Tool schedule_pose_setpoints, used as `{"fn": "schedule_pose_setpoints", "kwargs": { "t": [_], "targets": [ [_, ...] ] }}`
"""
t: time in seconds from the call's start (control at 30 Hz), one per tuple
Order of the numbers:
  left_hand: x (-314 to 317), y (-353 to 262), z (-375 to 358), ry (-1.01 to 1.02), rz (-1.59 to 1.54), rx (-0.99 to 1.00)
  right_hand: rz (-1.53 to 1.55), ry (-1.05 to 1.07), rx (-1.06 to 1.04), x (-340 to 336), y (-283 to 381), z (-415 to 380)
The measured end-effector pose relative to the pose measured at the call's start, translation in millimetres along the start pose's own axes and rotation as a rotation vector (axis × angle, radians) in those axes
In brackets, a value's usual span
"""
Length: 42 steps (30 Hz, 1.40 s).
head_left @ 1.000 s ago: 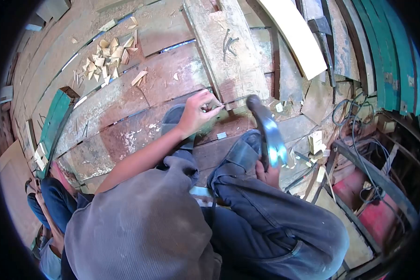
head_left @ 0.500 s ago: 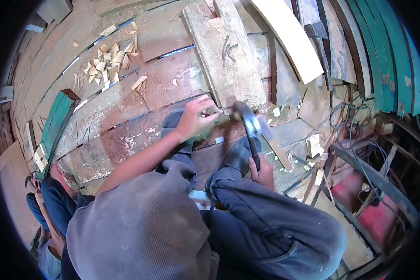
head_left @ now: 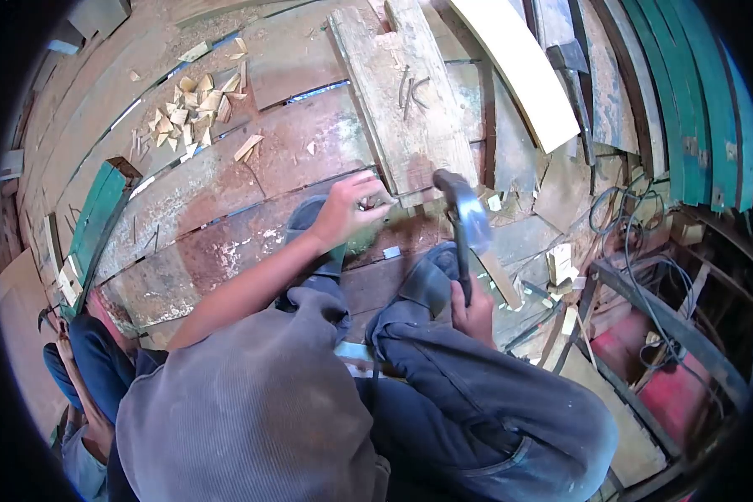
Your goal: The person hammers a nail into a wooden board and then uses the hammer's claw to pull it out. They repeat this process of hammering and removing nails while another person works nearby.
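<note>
My left hand (head_left: pixel 349 207) is closed in a pinch at the near end of a thick wooden board (head_left: pixel 406 151). Between its fingertips is a small, thin dark piece that looks like a nail, mostly hidden by the fingers. My right hand (head_left: pixel 472 311) grips the dark handle of a hammer (head_left: pixel 462 219). The hammer's head is raised a little to the right of the board's end, apart from my left hand and blurred by motion. Several dark bent nails (head_left: pixel 412 92) lie on top of the board.
Wood offcuts (head_left: pixel 191 110) are heaped at upper left. A pale curved plank (head_left: pixel 523 75) and another hammer (head_left: pixel 571 67) lie at upper right, near green slats (head_left: pixel 686 109). Tangled cable (head_left: pixel 632 209) hangs by a metal frame (head_left: pixel 669 326). Another person's knee (head_left: pixel 100 360) shows at lower left.
The hammer has swung away from the board's end and my left fingertips, moving to the right. My left hand stays pinched in nearly the same place.
</note>
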<state>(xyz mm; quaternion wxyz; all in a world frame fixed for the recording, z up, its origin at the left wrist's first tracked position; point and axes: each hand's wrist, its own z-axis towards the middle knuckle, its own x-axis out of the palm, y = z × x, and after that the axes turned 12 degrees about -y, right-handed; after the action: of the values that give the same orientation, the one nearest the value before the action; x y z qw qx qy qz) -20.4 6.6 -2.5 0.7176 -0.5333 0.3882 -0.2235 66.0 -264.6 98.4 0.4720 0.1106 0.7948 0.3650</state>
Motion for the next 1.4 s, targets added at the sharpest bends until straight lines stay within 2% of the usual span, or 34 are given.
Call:
{"fn": "schedule_pose_setpoints", "kwargs": {
  "t": [0.07, 0.17, 0.23, 0.3, 0.33, 0.4, 0.63, 0.73, 0.8, 0.9, 1.03, 1.1, 1.4],
  "targets": [
    [-3, -3, -4, 0.026, 0.002, -0.02, 0.13, -0.108, -0.09, 3, -26, -8],
    [-1, -6, -4, 0.033, -0.02, -0.059, 0.379, -0.078, -0.165, -7, -36, -11],
    [-4, -8, -1, 0.037, -0.014, -0.063, 0.171, -0.171, -0.317, 4, -41, -6],
    [-5, -10, -1, 0.053, -0.01, -0.069, 0.059, -0.086, -0.213, 8, -46, -6],
    [-4, -8, -1, 0.034, -0.016, -0.036, -0.001, 0.035, -0.006, 5, -26, -1],
    [-4, -4, -3, 0.008, -0.028, 0.021, 0.046, -0.028, -0.007, 8, -34, -10],
    [0, -13, 2, -0.045, -0.109, -0.243, 0.431, -0.104, 0.347, 2, -36, -12],
    [-1, -11, 4, -0.059, -0.11, -0.286, 0.486, -0.091, 0.393, 3, -43, -11],
    [0, -10, 6, -0.091, -0.091, -0.269, 0.465, -0.084, 0.354, 8, -49, -13],
    [-1, -4, 4, -0.032, -0.097, -0.343, 0.436, -0.09, 0.315, 12, -48, -18],
    [4, -3, 4, -0.064, -0.141, -0.406, 0.401, -0.026, 0.355, 9, -37, -22],
    [4, -1, 5, -0.065, -0.169, -0.46, 0.375, -0.03, 0.303, 13, -35, -22],
    [-2, -2, 7, -0.029, -0.094, -0.374, 0.381, -0.026, 0.307, 11, -19, -19]
  ]
}}
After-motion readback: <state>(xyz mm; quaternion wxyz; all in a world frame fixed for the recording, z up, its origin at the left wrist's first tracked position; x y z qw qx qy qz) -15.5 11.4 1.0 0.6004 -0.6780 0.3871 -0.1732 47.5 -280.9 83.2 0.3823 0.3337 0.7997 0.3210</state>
